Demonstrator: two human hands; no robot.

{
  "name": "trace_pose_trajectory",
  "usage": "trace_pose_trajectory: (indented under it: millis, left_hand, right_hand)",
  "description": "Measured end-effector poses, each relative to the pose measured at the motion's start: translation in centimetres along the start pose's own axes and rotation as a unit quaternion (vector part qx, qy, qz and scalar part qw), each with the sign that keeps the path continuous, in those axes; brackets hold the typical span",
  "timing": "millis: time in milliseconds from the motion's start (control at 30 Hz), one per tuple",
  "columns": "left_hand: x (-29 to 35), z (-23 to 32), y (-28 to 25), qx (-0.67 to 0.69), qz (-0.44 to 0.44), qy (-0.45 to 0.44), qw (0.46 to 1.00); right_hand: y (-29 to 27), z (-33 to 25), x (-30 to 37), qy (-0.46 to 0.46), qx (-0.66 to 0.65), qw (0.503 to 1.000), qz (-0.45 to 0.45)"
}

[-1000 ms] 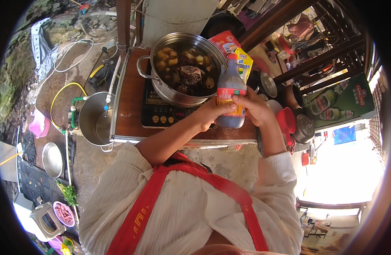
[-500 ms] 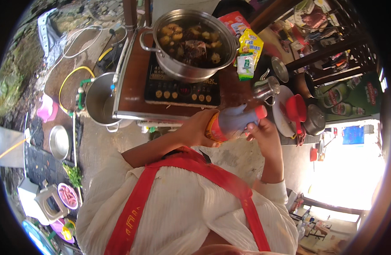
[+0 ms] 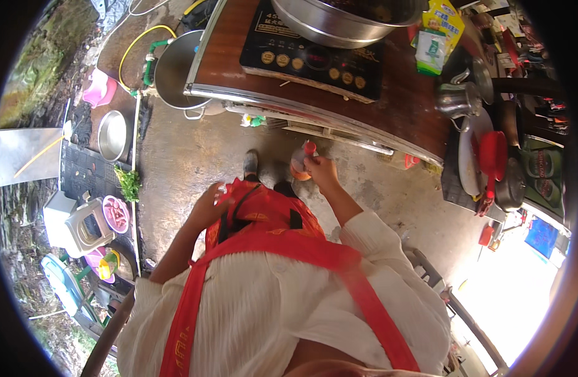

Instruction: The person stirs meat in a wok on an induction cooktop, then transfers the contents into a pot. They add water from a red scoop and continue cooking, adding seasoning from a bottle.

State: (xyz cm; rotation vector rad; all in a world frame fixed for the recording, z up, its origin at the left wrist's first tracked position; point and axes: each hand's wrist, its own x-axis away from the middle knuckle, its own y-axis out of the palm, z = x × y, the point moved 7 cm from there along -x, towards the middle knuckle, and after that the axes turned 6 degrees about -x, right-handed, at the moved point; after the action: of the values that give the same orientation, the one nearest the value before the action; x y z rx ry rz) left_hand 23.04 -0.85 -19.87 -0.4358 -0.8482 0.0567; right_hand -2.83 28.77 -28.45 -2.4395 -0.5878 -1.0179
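Orange bottle (image 3: 299, 164), red cap, mid-frame below surface (image 3: 421, 116) edge; right hand (image 3: 321, 171) closed round it. Left hand (image 3: 213, 202) loosely curled at apron (image 3: 264, 217), holds nothing visible. Step, likely: bottle lowered from pot (image 3: 339, 22). Next: steady grip, upright.

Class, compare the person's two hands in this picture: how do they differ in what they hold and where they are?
The right hand grips a small orange bottle with a red cap; the left hand holds nothing that can be made out. The right hand reaches forward below the edge of the wooden counter; the left hand rests against the red apron. Both come out of white sleeves.
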Motion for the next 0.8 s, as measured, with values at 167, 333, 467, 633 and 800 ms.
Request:
trace_pose_trajectory:
  millis: [167, 333, 467, 633, 800]
  left_hand:
    - [2.9, -9.0, 0.2, 0.051, 0.007, -0.058, 0.997]
    - [4.6, -14.5, -1.6, 0.029, 0.063, -0.069, 0.995]
    - [5.5, -20.2, -2.1, 0.047, 0.009, -0.148, 0.988]
    - [5.0, -24.1, -2.9, 0.075, -0.003, -0.163, 0.984]
    - [3.9, -24.7, -5.1, 0.038, -0.004, -0.148, 0.988]
  right_hand:
    - [8.3, 3.3, -9.4, 0.100, -0.406, 0.908, -0.006]
    - [15.7, -0.5, -15.7, 0.021, -0.602, 0.797, -0.040]
    - [17.5, -1.5, -19.6, 0.042, -0.606, 0.792, 0.064]
    - [17.4, -4.9, -24.5, -0.021, -0.591, 0.801, 0.095]
    - [17.7, -6.6, -27.3, -0.013, -0.545, 0.830, 0.122]
